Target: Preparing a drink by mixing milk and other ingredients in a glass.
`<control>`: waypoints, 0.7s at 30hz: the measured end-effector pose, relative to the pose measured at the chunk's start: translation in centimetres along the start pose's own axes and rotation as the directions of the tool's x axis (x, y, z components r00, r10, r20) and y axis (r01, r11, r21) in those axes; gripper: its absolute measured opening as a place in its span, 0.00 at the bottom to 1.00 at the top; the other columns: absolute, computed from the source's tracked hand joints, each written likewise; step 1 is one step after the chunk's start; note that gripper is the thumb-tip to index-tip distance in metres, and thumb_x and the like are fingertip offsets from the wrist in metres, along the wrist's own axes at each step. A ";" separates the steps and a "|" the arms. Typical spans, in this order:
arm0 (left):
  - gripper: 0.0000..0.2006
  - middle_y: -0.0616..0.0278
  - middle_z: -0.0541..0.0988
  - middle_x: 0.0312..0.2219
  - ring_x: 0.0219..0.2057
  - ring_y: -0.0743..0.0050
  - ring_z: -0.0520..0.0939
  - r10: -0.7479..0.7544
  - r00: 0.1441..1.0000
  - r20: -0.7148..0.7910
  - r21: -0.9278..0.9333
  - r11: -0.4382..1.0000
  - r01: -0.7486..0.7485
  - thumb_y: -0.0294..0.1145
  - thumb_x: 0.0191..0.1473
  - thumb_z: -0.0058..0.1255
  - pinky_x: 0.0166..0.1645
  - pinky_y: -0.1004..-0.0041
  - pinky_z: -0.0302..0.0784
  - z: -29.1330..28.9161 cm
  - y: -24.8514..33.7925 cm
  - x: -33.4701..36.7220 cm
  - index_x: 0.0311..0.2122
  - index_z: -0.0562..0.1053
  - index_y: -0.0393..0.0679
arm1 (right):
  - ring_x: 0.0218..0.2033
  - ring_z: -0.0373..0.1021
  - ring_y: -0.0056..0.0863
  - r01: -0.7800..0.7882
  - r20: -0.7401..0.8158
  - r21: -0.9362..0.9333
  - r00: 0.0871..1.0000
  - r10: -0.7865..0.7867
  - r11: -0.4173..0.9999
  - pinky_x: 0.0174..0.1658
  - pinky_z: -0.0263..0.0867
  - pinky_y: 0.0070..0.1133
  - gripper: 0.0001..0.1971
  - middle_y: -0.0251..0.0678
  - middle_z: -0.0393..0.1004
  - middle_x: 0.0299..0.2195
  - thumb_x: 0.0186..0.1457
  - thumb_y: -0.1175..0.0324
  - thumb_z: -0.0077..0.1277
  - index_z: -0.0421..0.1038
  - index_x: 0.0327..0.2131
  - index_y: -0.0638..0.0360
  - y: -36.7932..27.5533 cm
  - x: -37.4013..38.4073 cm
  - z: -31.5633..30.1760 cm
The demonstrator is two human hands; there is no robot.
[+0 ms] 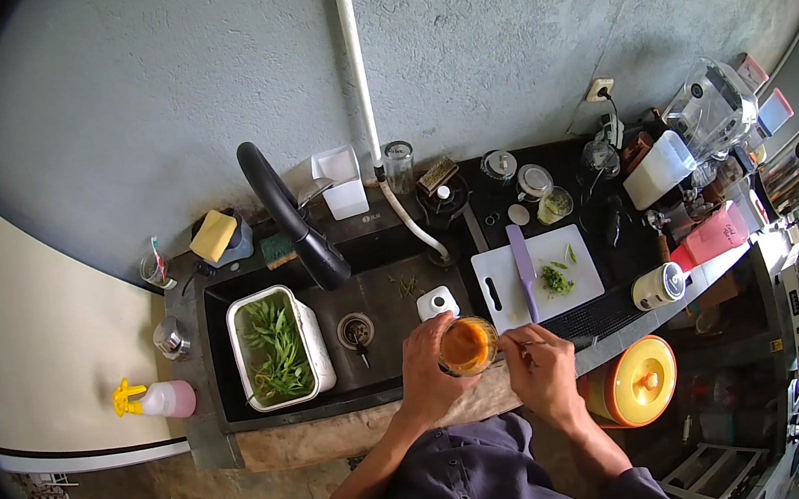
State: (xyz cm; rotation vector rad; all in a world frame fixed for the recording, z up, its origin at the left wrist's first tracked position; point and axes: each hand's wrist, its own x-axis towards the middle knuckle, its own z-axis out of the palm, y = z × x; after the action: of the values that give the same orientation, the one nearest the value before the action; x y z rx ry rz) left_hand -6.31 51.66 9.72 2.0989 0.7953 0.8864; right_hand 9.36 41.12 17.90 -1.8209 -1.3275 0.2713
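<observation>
My left hand [427, 371] is wrapped round a clear glass jar [460, 371] at the sink's front edge. Inside it is an orange paste [468, 341]. Beside the jar's rim, my right hand [542, 368] pinches what looks like a thin-handled utensil; its working end cannot be made out. Just beyond the jar, a white square container [437, 303] sits in the sink. To the right, a white cutting board [503, 271] bears a purple knife [522, 261] and chopped green pieces [556, 278].
The dark sink [331, 304] holds a white tub [323, 360] of leafy greens [276, 346] at left. A black faucet [289, 214] arches over it. A spray bottle [167, 398] stands far left. Right of the board are a white can [659, 286] and a yellow-lidded container [643, 381] below the counter.
</observation>
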 end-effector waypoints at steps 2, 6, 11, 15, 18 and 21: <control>0.48 0.55 0.78 0.62 0.64 0.49 0.77 -0.012 1.000 0.001 -0.003 1.000 0.012 0.37 0.41 0.82 0.69 0.53 0.69 0.0 -0.2 0.1 0.69 0.69 0.46 | 0.31 0.83 0.39 0.015 0.070 0.073 0.997 -0.020 0.997 0.32 0.78 0.27 0.03 0.45 0.85 0.35 0.63 0.81 0.62 0.83 0.40 0.67 0.3 -0.2 0.0; 0.48 0.55 0.78 0.62 0.64 0.49 0.77 -0.020 1.000 0.018 -0.009 1.000 0.020 0.34 0.40 0.82 0.69 0.54 0.71 0.1 -0.6 0.2 0.69 0.70 0.49 | 0.32 0.84 0.37 0.015 -0.017 0.072 1.000 -0.013 0.997 0.34 0.79 0.25 0.04 0.45 0.85 0.35 0.63 0.81 0.63 0.84 0.40 0.67 0.9 -0.5 0.3; 0.49 0.56 0.78 0.64 0.65 0.51 0.77 0.008 1.000 0.007 -0.014 1.000 -0.008 0.37 0.41 0.80 0.69 0.52 0.68 0.5 -0.8 -0.1 0.69 0.68 0.45 | 0.28 0.82 0.38 0.100 0.029 0.222 0.994 -0.110 0.970 0.30 0.75 0.28 0.02 0.45 0.84 0.35 0.63 0.80 0.64 0.83 0.39 0.67 1.1 -0.9 0.4; 0.49 0.56 0.78 0.64 0.65 0.51 0.77 0.009 1.000 0.023 -0.016 1.000 -0.009 0.38 0.41 0.81 0.69 0.52 0.69 0.8 -0.9 -0.2 0.69 0.68 0.45 | 0.28 0.82 0.38 -0.037 -0.063 0.051 0.997 0.040 0.998 0.30 0.76 0.26 0.03 0.44 0.85 0.35 0.63 0.80 0.64 0.84 0.39 0.66 1.1 -0.9 0.3; 0.49 0.55 0.78 0.64 0.65 0.51 0.77 0.028 0.999 0.020 -0.007 1.000 -0.028 0.39 0.42 0.82 0.69 0.52 0.69 0.8 -1.0 -0.1 0.69 0.68 0.45 | 0.28 0.82 0.37 0.029 0.025 0.112 0.999 -0.032 0.993 0.29 0.76 0.25 0.03 0.44 0.84 0.34 0.63 0.80 0.64 0.83 0.40 0.66 1.3 -0.9 0.2; 0.50 0.55 0.78 0.64 0.65 0.50 0.77 0.024 1.000 0.018 -0.017 1.000 -0.023 0.39 0.41 0.82 0.69 0.52 0.69 1.0 -0.9 0.0 0.70 0.68 0.45 | 0.28 0.82 0.36 0.062 -0.012 0.120 0.998 -0.061 0.991 0.29 0.75 0.24 0.04 0.43 0.84 0.34 0.63 0.80 0.63 0.83 0.41 0.66 1.4 -0.8 0.2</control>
State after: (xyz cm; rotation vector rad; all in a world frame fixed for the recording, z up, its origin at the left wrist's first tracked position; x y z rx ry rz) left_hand -5.79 51.79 8.48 2.1031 0.7529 0.8819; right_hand 9.88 40.39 16.52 -1.6755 -1.3306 0.3038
